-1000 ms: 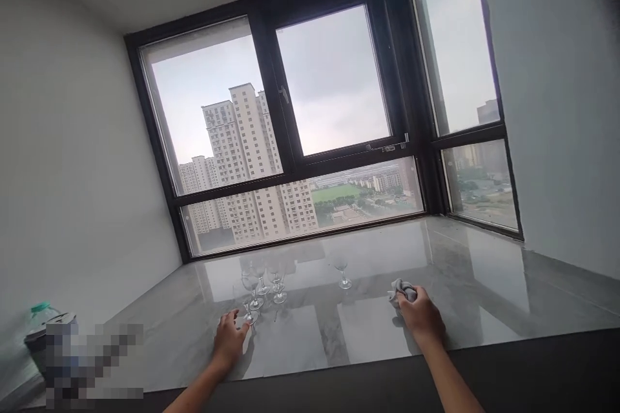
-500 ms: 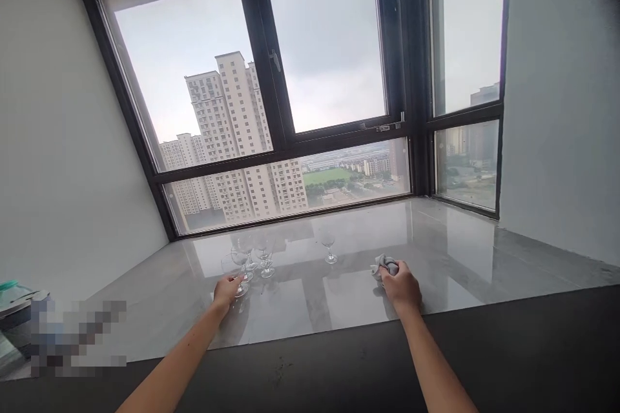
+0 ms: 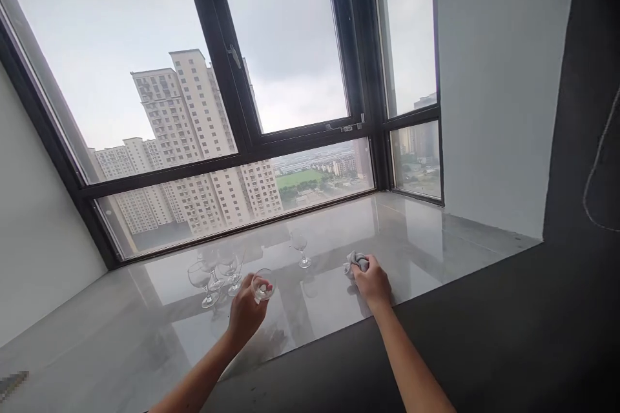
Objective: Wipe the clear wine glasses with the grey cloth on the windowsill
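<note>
My left hand [image 3: 248, 311] is closed on a clear stemmed glass [image 3: 264, 279], lifted above the sill and tilted with its round end toward me. My fingers hide part of it. My right hand [image 3: 374, 282] grips a crumpled grey cloth [image 3: 357, 262] low over the sill. To the left of my left hand, several clear stemmed glasses [image 3: 209, 300] stand upright in a cluster. Another upright glass [image 3: 303, 262] stands alone between and beyond my hands.
The glossy grey stone windowsill [image 3: 329, 300] reflects the window. Its front edge runs just below my hands. Behind it stands a dark-framed window [image 3: 169, 175] with a handle [image 3: 234, 56]. A white wall [image 3: 489, 97] rises at the right.
My left hand has lifted a glass from beside the cluster and brought it right, tilting it. The view has turned right. My right hand still grips the cloth.
</note>
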### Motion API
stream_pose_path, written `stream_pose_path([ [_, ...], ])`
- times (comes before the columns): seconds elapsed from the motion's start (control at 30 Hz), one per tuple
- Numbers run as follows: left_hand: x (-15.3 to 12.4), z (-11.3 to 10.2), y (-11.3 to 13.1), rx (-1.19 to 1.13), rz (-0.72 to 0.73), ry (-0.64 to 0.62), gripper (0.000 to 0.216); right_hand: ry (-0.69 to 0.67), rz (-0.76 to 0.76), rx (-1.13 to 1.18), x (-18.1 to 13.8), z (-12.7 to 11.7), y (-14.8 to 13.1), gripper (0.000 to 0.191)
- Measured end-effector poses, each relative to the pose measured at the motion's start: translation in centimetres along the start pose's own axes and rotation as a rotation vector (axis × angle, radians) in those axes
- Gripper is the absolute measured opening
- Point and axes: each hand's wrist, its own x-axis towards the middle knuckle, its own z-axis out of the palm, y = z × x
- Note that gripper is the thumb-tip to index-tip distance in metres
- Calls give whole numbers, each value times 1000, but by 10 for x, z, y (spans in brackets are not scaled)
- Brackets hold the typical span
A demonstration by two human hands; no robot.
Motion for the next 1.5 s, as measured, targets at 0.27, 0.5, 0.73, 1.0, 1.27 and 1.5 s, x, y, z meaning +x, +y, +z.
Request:
stream_pose_path([
  [0.27, 72, 84, 47, -97, 333, -41, 23, 89, -58, 75, -1, 0, 2, 21],
  [0.5, 70, 94, 29, -172, 192, -34, 15, 141, -13, 259, -5, -2, -6, 27],
  [0.73, 71, 93, 42, -208, 152, -44, 12, 160, -108, 728, -5, -24, -71, 41],
  [1.0, 67, 91, 39, -179, 150, -100, 16, 210, -128, 834, -22, -22, -76, 47],
  [1.27, 67, 91, 46, -202, 230, -176, 17, 146, -180, 710, -34, -35, -79, 49],
  [1.5, 64, 89, 57, -212, 300, -178, 14, -95, -237, 543, -52, -40, -72, 50],
])
